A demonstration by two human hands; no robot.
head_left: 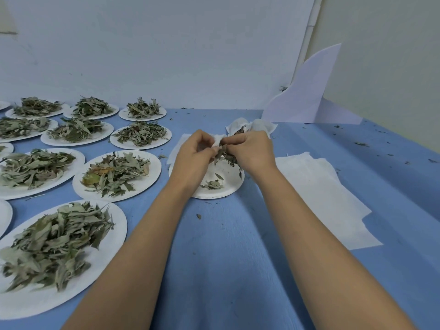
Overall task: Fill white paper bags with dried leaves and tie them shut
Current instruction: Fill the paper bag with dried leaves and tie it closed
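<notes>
forearms (147,253) out: left grip (190,156) pinches crumpled white bag (217,140), right grip (252,151) clamps dried leaves (226,156).

Nine whole leaf-heaped plates (154,167) left of the left hand (190,160), one near-empty plate (221,192) under both hands, one white bag (217,141) pinched between them, one filled bag (262,126) beyond the right hand (252,151).

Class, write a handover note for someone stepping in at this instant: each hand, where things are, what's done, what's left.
Left hand pinches the white paper bag open; right hand grips dried leaves at its mouth, over a nearly bare plate.
Done: a second bag behind holds leaves, apparently untied.
Left: finish filling, tie both; flat white paper waits right, full plates left.
</notes>
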